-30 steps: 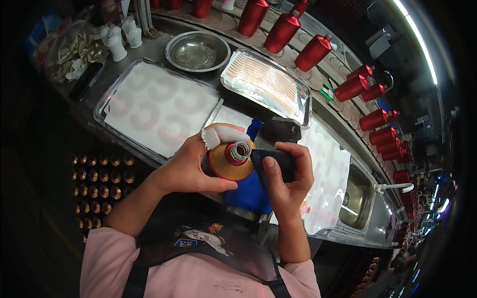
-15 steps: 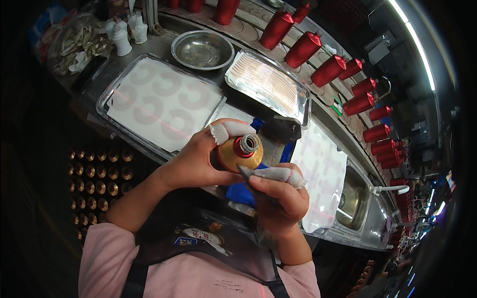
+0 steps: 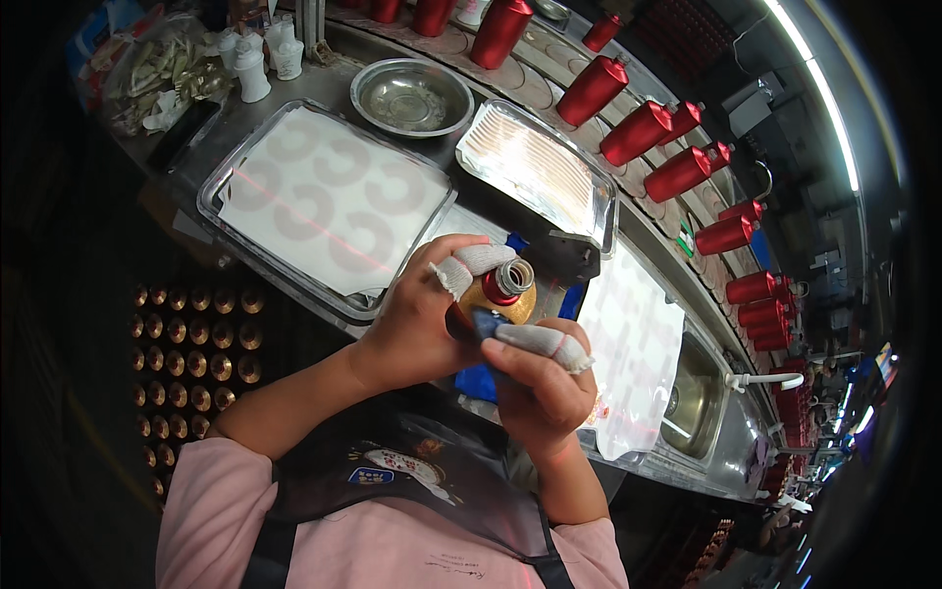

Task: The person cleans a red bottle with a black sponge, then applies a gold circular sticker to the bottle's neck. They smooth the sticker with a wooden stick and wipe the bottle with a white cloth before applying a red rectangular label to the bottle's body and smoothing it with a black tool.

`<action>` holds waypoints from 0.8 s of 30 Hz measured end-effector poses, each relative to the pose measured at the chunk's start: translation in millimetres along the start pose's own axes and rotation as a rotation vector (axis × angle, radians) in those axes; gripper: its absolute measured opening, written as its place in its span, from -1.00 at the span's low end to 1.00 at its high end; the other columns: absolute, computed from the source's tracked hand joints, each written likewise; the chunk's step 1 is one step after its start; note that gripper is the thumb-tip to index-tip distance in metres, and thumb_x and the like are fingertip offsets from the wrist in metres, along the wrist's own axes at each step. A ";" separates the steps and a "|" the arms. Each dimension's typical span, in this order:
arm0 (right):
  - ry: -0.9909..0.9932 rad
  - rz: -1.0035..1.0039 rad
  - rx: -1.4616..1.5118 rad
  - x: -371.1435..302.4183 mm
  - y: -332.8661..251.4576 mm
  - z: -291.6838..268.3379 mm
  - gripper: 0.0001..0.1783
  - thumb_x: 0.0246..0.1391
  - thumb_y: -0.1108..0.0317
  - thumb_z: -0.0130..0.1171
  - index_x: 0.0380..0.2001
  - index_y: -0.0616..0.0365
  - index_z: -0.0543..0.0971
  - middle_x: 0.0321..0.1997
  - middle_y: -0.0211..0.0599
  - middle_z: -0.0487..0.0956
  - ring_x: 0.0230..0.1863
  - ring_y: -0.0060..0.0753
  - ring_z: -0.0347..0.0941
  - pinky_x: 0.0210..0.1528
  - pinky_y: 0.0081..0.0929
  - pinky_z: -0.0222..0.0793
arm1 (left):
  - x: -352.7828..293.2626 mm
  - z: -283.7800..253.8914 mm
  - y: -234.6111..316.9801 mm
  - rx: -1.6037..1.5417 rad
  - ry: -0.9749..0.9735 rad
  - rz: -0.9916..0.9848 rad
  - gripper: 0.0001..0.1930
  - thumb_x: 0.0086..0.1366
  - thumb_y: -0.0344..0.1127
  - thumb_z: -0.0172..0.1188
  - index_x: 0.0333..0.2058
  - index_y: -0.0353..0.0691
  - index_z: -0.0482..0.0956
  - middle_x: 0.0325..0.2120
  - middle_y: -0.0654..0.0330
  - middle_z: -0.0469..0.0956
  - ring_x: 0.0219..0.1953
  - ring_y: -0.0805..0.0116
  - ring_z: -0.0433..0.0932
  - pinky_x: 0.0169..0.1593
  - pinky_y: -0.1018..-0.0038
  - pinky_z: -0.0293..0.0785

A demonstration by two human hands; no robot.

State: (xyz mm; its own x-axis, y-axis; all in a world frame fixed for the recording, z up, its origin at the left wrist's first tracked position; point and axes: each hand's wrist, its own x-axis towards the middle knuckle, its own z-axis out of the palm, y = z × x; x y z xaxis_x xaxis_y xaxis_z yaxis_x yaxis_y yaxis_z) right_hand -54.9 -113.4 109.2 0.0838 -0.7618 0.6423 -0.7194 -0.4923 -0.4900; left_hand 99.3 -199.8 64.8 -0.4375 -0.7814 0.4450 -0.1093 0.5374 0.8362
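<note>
My left hand (image 3: 412, 309) is wrapped round a bottle (image 3: 526, 304) with a gold shoulder, a red collar and an uncapped, threaded silver neck. The bottle's mouth faces up toward me, and its lower body is hidden. My right hand (image 3: 548, 391) pinches a dark, flat, scraper-like piece (image 3: 485, 322) between thumb and index finger. Its tip lies against the bottle's gold shoulder on the near side; its exact kind cannot be made out. White knitted finger sleeves cover both index fingers.
Left of my hands lies a tray (image 3: 207, 200) of white sheets with ring-shaped labels. Behind stand a steel bowl (image 3: 412, 98) and a tray of striped strips (image 3: 535, 157). Red bottles (image 3: 594, 90) line a conveyor (image 3: 549, 59). A sink (image 3: 699, 393) is right, beyond white sheets (image 3: 628, 344).
My left hand and the bottle have shifted slightly right, and the bottle appears turned. The dark piece stays at its shoulder. Red bottles on the conveyor have moved toward the upper left.
</note>
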 end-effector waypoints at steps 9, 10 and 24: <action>0.047 -0.022 0.100 4.2 -3.2 0.2 -0.58 -0.26 0.75 0.34 -0.25 0.14 0.74 -0.23 -0.22 0.70 -0.26 -0.17 0.56 -0.22 -0.33 0.50 | -5.7 11.9 -0.2 0.131 0.129 0.059 -0.28 -0.11 -0.19 0.59 0.09 -0.16 0.55 0.02 0.04 0.45 0.07 -0.02 0.48 0.18 0.16 0.41; 0.106 0.034 0.027 4.5 -2.6 -0.1 -0.57 -0.26 0.77 0.32 -0.24 0.16 0.74 -0.24 -0.21 0.70 -0.28 -0.16 0.55 -0.24 -0.33 0.50 | -6.6 13.3 -0.1 0.142 0.146 0.056 -0.28 -0.11 -0.18 0.59 0.08 -0.16 0.55 0.02 0.05 0.44 0.08 -0.02 0.47 0.18 0.17 0.41; 0.151 0.089 0.118 2.0 1.8 -3.1 -0.61 -0.21 0.69 0.48 -0.24 0.12 0.72 -0.30 -0.23 0.69 -0.29 -0.20 0.56 -0.26 -0.39 0.48 | -12.4 16.0 -8.0 -0.018 0.139 -0.039 -0.10 -0.15 -0.11 0.64 0.21 -0.18 0.44 0.19 -0.01 0.31 0.21 -0.06 0.37 0.25 0.16 0.36</action>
State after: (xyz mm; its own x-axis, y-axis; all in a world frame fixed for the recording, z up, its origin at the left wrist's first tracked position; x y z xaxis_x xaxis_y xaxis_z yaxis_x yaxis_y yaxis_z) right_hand -58.2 -114.5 111.4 -0.0872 -0.7374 0.6698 -0.6328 -0.4783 -0.6089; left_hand 91.4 -189.4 47.5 -0.3049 -0.8387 0.4512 -0.1074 0.5011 0.8587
